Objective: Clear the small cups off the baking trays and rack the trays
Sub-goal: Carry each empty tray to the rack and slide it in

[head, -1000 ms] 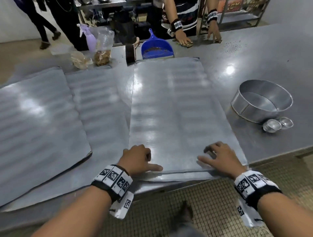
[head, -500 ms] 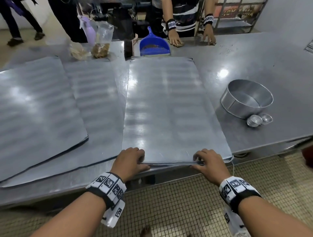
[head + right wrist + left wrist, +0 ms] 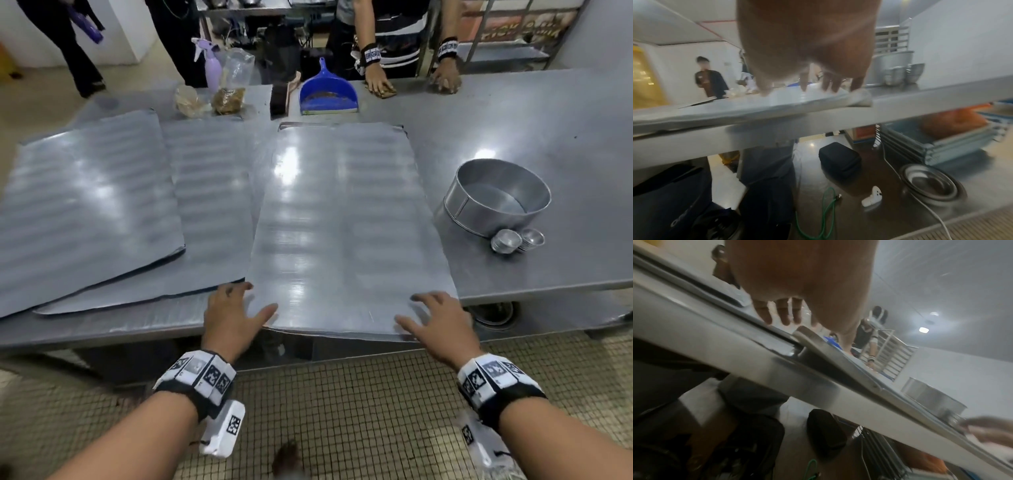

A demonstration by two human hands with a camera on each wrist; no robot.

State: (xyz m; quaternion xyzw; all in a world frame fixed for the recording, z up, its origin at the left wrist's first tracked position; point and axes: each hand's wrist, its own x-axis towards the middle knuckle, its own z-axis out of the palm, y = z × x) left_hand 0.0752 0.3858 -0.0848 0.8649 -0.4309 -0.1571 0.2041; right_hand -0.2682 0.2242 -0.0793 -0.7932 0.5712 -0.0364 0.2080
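Observation:
A large flat baking tray (image 3: 342, 212) lies lengthwise in front of me, and its near edge sticks out a little over the table's front edge. My left hand (image 3: 251, 298) rests with spread fingers on its near left corner. My right hand (image 3: 411, 308) lies the same way on the near right corner. The right wrist view shows straight fingertips (image 3: 830, 86) touching the tray top (image 3: 756, 105). Two more trays (image 3: 85, 205) (image 3: 212, 212) overlap at the left. Small metal cups (image 3: 517, 240) sit stacked on the table beside a round pan (image 3: 496, 197), off the trays.
A blue dustpan (image 3: 329, 92), a spray bottle (image 3: 212, 68) and bags (image 3: 226, 99) stand at the far edge. Another person's hands (image 3: 380, 85) rest on the table there. A metal rack (image 3: 507, 51) stands behind. Stacked trays (image 3: 941, 142) and bowls (image 3: 931, 183) lie under the table.
Both hands curled over the tray's near edge half a second ago. Now their fingers are spread on top of it. My head has drawn back from the table.

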